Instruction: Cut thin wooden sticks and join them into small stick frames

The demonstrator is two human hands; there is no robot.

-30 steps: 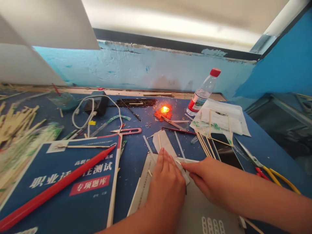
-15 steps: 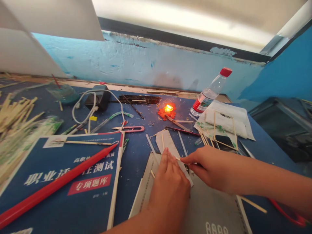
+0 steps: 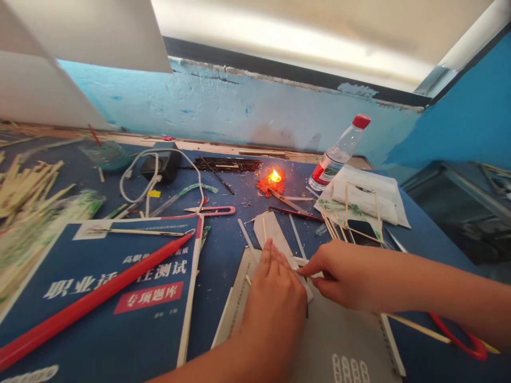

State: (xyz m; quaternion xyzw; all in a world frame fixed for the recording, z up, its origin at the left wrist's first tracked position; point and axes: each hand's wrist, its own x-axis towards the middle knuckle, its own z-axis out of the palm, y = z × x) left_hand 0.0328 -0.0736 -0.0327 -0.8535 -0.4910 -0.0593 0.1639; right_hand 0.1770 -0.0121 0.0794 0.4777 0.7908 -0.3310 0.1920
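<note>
My left hand [image 3: 275,292] lies flat, fingers stretched out together, over a pale flat strip [image 3: 275,231] on a grey book [image 3: 335,330]. A thin wooden stick [image 3: 264,226] rests on the strip beyond my fingertips. Close beside the left fingers is my right hand [image 3: 339,271], index finger and thumb drawn together at the strip's right edge. Whatever its fingertips pinch is too small or hidden to make out. Two translucent sticks [image 3: 297,236] lie around the strip.
A lit flame [image 3: 274,176] burns in a red wax-like base beyond my hands. Nearby are a water bottle [image 3: 339,154], a pink-handled cutter [image 3: 215,210], a dark pen-like rod [image 3: 297,214] and a blue book [image 3: 99,298] bearing a red tapered stick [image 3: 99,295]. Bamboo sticks [image 3: 27,183] lie left.
My right hand has shifted slightly down beside the left fingers, and the pale stick tip at its fingertips no longer shows. My left hand stays flat on the strip. The view has shifted slightly.
</note>
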